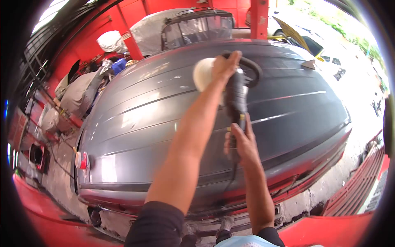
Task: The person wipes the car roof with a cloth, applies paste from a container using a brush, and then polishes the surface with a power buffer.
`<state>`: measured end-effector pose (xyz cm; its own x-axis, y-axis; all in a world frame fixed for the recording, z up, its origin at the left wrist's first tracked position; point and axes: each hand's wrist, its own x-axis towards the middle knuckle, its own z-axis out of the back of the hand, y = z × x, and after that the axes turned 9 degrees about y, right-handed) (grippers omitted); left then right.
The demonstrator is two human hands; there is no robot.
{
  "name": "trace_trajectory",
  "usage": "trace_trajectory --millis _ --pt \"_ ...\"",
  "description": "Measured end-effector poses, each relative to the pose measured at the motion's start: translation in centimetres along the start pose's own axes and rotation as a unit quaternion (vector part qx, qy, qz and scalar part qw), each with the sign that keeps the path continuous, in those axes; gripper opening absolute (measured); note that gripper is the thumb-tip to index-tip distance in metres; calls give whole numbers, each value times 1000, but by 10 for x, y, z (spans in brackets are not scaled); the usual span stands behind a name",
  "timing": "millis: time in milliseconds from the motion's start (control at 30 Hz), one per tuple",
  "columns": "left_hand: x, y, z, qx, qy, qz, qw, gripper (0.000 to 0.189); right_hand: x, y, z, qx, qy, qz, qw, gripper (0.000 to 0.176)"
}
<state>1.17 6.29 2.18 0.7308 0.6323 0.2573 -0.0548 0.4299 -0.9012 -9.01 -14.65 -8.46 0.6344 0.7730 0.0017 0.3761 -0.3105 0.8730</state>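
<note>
A black rotary polisher is held in both my hands over the dark grey roof of a vehicle. My left hand wraps the front of the tool, near its black loop handle. Lower down, my right hand is closed around the rear grip, where a dark cord trails toward the roof's near edge. The pale polishing pad sits left of the tool head, tilted so its round side shows, overlapping the roof in this view. Both the tool and my hands are slightly blurred.
A white and red tub stands at the roof's left end. A fin antenna sticks up at the far right. Behind are a red post, a covered vehicle and a car with a raised yellow hood.
</note>
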Motion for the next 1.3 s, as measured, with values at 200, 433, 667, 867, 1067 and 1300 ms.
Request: trace_trajectory --millis 200,433,667,867,1067,1300 --pt "24 13 -68 -5 -1 -59 998 63 -15 35 29 -82 -42 16 996 77" --pt "-47 18 -34 -353 -10 89 931 49 -53 86 39 -436 -42 -70 896 92" --pt "-72 21 -6 -379 -20 54 924 36 -70 103 24 -419 10 -101 902 95" --pt "-74 22 0 -333 -42 35 941 48 -77 78 9 -363 18 -56 930 95" --pt "-104 7 3 -357 46 -20 933 46 -108 102 9 -364 22 -88 927 88" --pt "-97 17 5 -248 90 28 964 44 -116 96 2 -346 2 -99 933 88"
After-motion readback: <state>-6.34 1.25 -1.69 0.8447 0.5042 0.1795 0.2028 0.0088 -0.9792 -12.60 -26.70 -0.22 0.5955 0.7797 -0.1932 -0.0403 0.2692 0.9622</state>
